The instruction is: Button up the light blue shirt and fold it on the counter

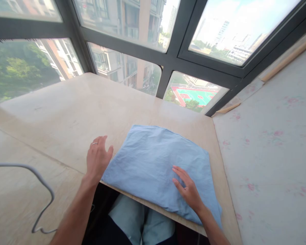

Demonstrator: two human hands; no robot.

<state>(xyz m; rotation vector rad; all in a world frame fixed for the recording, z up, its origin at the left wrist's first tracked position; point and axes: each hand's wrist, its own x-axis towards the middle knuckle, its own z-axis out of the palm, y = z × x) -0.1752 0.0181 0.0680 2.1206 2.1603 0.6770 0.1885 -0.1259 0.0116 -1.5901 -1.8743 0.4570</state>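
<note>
A light blue cloth (145,156), laid out flat in a roughly four-sided shape with slight creases, covers the near right part of the wooden tabletop (73,112). Beside the cloth's left edge is my left hand (98,156), fingers apart and holding nothing; a ring shows on one finger. My right hand (185,185) is over the right half of the cloth, its fingers spread and nothing in them. Whether its fingertips touch the fabric I cannot tell. The cloth's near edge lies along the front edge of the table.
A grey cable (44,182) curves across the table at the left. Dark-framed windows (127,51) rise behind the tabletop, and a flowered papered wall (267,153) borders it on the right. My legs (142,217) are under the front edge.
</note>
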